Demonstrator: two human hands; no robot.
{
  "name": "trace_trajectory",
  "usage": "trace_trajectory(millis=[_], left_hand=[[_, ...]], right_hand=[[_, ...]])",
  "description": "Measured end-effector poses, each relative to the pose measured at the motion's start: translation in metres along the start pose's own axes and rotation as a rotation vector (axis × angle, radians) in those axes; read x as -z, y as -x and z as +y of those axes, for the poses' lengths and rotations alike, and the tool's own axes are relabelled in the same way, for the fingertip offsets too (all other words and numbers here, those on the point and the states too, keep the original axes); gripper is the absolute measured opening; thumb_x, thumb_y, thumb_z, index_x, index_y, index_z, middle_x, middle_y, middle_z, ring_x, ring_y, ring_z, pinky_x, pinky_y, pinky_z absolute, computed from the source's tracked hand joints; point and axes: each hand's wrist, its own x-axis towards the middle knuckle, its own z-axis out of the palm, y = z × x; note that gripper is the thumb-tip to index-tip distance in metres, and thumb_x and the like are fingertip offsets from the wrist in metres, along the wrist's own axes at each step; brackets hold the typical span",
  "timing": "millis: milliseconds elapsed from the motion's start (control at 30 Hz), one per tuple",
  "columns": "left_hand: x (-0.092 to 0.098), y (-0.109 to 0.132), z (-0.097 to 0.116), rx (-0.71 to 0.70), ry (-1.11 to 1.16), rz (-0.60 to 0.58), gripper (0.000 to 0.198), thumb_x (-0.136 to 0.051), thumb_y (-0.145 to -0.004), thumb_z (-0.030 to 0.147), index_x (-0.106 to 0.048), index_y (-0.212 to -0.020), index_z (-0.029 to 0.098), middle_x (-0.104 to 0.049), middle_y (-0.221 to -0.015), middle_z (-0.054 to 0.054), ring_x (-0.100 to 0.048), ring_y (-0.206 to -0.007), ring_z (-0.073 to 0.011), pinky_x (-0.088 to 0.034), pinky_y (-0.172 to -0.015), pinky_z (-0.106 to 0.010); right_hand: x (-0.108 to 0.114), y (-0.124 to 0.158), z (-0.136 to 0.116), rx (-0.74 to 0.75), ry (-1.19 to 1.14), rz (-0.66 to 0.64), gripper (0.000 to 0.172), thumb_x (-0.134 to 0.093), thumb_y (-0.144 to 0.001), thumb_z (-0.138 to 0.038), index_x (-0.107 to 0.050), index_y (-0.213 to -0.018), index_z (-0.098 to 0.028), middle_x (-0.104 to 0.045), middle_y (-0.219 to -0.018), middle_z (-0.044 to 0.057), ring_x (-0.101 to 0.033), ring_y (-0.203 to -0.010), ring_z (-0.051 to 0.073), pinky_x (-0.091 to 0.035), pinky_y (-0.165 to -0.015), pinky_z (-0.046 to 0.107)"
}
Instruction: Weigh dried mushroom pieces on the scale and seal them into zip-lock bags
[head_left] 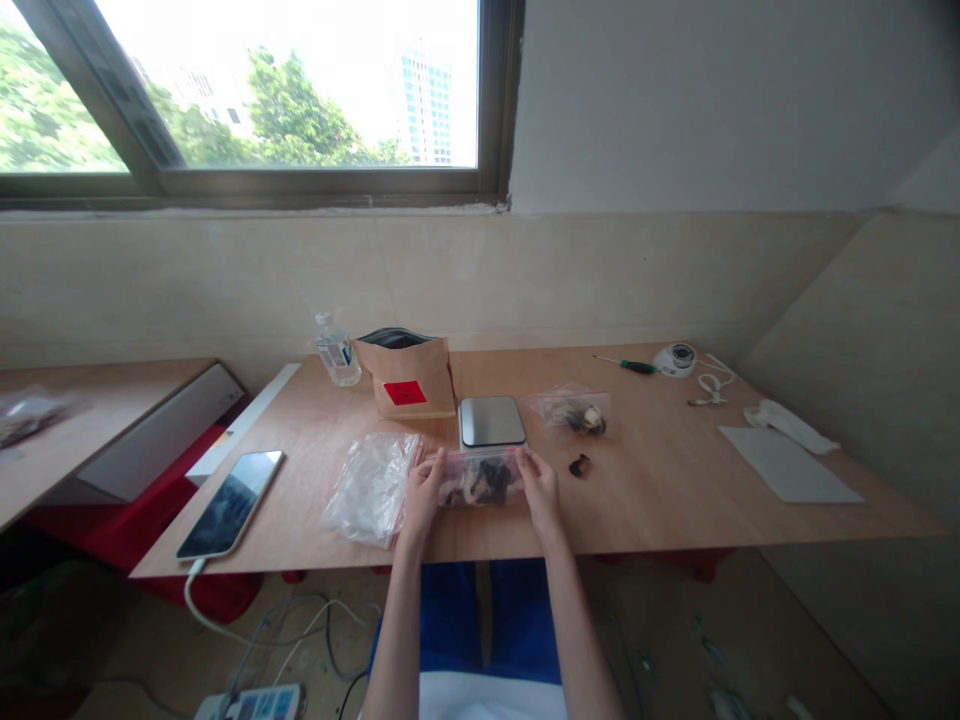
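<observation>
Between my two hands is a clear zip bag (486,483) with dark and pale dried pieces inside, perhaps dried mushrooms. My left hand (424,492) pinches its top left corner, and my right hand (537,487) pinches the top right corner. Just behind the bag sits a small scale (492,421) with a bare silver plate. A stack of clear zip bags (373,488) lies left of my left hand. To the right rear is another zip bag (576,412) with similar pieces, and one loose brown piece (580,466) rests on the wood near my right hand.
A brown paper pouch (411,378) with a red label stands open at the back, beside a plastic bottle (338,350). A phone (232,505) on a cable lies left. Toward the right are a screwdriver (636,367), a dome camera (676,360), a white sheet (789,465) and a white cloth (790,426).
</observation>
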Motion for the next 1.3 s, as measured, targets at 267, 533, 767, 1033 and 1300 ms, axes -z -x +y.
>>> trace_trajectory(millis=[267, 533, 767, 1033, 1300], left_hand=[[-0.011, 0.005, 0.012, 0.018, 0.010, 0.028, 0.044, -0.058, -0.074, 0.055, -0.068, -0.064, 0.014, -0.066, -0.063, -0.004, -0.061, -0.063, -0.0162, -0.051, -0.059, -0.025], [-0.014, 0.002, 0.007, 0.028, -0.006, -0.087, 0.051, -0.044, -0.082, 0.057, -0.072, -0.078, 0.014, -0.072, -0.077, -0.008, -0.065, -0.072, -0.0214, -0.052, -0.070, -0.033], [0.003, -0.002, 0.009, 0.011, -0.070, -0.057, 0.051, -0.042, -0.084, 0.054, -0.071, -0.087, 0.012, -0.072, -0.088, -0.012, -0.064, -0.072, -0.0167, -0.048, -0.068, -0.027], [-0.001, 0.000, 0.011, 0.017, -0.077, -0.078, 0.050, -0.043, -0.084, 0.053, -0.071, -0.085, 0.012, -0.071, -0.090, -0.012, -0.063, -0.072, -0.0161, -0.046, -0.066, -0.026], [0.002, -0.001, 0.006, 0.053, -0.057, -0.075, 0.048, -0.045, -0.083, 0.053, -0.071, -0.085, 0.013, -0.071, -0.086, -0.011, -0.061, -0.070, -0.0144, -0.045, -0.064, -0.024]], right_hand=[[0.000, 0.003, -0.001, 0.080, 0.034, 0.102, 0.043, -0.052, -0.079, -0.055, -0.068, -0.077, -0.015, -0.070, -0.074, 0.008, -0.061, -0.067, 0.019, -0.047, -0.063, 0.029], [0.035, -0.024, -0.034, 0.180, 0.055, 0.406, 0.046, -0.051, -0.076, -0.059, -0.061, -0.076, -0.014, -0.065, -0.062, 0.005, -0.060, -0.059, 0.018, -0.047, -0.061, 0.028], [0.122, -0.127, -0.063, 0.334, 0.377, 0.529, 0.052, -0.042, -0.077, -0.064, -0.058, -0.073, -0.015, -0.063, -0.061, 0.006, -0.060, -0.059, 0.019, -0.047, -0.062, 0.032], [0.113, -0.125, -0.032, 0.352, 0.654, 0.816, 0.038, -0.048, -0.080, -0.040, -0.050, -0.104, -0.010, -0.050, -0.112, 0.023, -0.043, -0.112, 0.034, -0.031, -0.093, 0.051], [0.086, -0.107, -0.019, 0.338, 0.946, 0.825, 0.028, -0.036, -0.083, -0.024, -0.049, -0.103, -0.010, -0.046, -0.110, 0.022, -0.044, -0.104, 0.036, -0.036, -0.084, 0.051]])
